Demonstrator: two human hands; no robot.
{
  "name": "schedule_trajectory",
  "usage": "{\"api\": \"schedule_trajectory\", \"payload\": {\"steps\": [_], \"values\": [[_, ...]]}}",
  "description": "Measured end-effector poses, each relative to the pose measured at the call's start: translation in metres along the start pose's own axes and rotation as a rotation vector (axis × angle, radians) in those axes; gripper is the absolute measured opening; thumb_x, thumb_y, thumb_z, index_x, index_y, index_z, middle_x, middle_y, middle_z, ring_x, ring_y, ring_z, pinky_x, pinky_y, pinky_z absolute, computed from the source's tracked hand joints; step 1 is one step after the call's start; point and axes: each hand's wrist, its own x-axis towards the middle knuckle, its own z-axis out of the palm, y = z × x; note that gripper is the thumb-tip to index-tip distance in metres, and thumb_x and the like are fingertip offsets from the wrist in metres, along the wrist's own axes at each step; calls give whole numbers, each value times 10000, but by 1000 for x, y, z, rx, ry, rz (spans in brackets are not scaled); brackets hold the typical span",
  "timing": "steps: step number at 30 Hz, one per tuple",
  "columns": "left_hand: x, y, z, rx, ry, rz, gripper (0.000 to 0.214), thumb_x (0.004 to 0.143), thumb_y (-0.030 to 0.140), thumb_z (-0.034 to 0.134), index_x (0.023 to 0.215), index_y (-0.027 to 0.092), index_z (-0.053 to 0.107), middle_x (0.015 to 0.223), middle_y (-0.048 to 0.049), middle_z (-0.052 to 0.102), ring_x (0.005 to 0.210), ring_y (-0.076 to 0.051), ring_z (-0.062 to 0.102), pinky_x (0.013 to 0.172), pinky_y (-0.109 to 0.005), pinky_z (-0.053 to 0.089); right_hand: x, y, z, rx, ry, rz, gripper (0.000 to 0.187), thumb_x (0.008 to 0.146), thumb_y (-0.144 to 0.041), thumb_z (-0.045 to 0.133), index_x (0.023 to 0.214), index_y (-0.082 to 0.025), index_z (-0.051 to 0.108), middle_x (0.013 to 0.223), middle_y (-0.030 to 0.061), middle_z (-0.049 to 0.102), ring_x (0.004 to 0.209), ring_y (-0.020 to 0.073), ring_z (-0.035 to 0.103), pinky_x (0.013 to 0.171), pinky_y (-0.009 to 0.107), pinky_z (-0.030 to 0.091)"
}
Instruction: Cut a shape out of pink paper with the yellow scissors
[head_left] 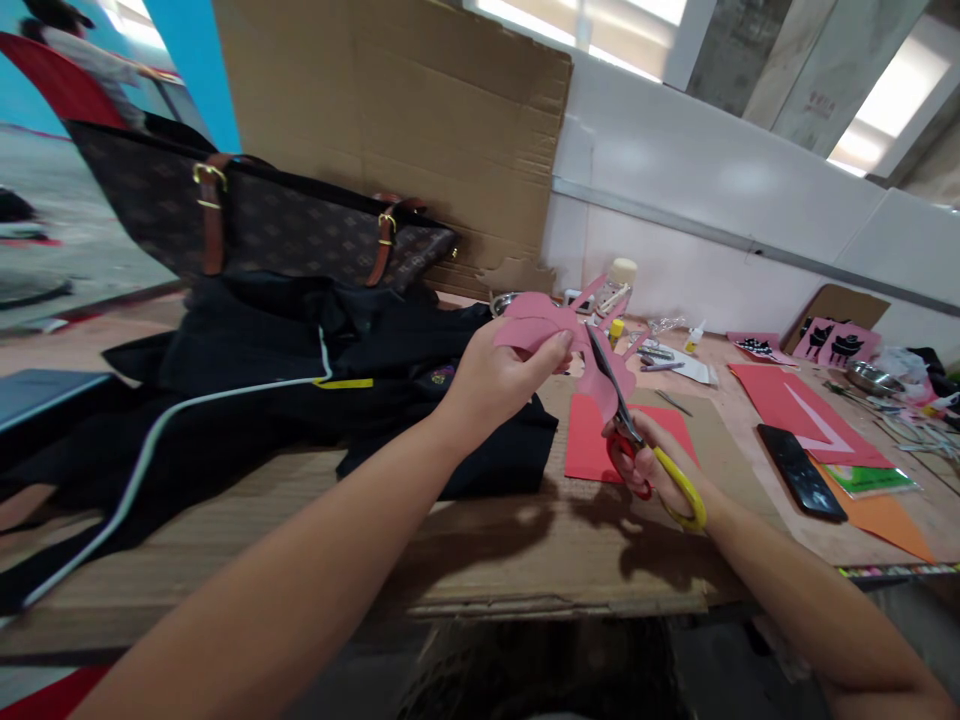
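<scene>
My left hand [499,378] pinches a pink paper cut-out [541,322] between thumb and fingers and holds it up above the table. My right hand [671,462] grips scissors [637,440] with red and yellow handles; the blades point up into the pink paper. Below the scissors a red paper sheet [592,440] lies flat on the cardboard-covered table [525,560].
A black jacket [247,400] and a brown patterned handbag [247,220] lie at the left. A cardboard sheet [405,110] leans on the wall. At the right lie a black phone [799,470], red [795,405] and orange paper [889,520], glue bottles [619,290], a metal bowl [870,378].
</scene>
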Motion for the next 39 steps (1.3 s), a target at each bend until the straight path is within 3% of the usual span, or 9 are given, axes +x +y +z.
{"api": "schedule_trajectory", "payload": {"steps": [9, 35, 39], "values": [[0, 0, 0, 2, -6, 0, 312, 914, 341, 531, 660, 203, 649, 709, -2, 714, 700, -166, 659, 741, -279, 518, 0, 3, 0, 98, 7, -3, 537, 939, -713, 504, 1149, -219, 501, 802, -37, 406, 564, 84, 313, 498, 235, 328], [0, -2, 0, -29, 16, -28, 286, 889, 328, 561, 663, 194, 675, 676, 7, 725, 656, -145, 681, 662, -242, 537, 1, -4, 3, 52, 65, 5, 582, 911, -763, 495, 1093, -210, 507, 753, -33, 410, 575, 107, 329, 486, 243, 332], [0, 0, 2, -58, 26, -91, 270, 865, 341, 577, 662, 190, 673, 694, -5, 741, 657, -152, 695, 657, -244, 564, 0, -1, 2, 43, 66, 7, 582, 910, -772, 481, 1100, -222, 508, 765, -22, 424, 589, 117, 355, 484, 244, 337]]}}
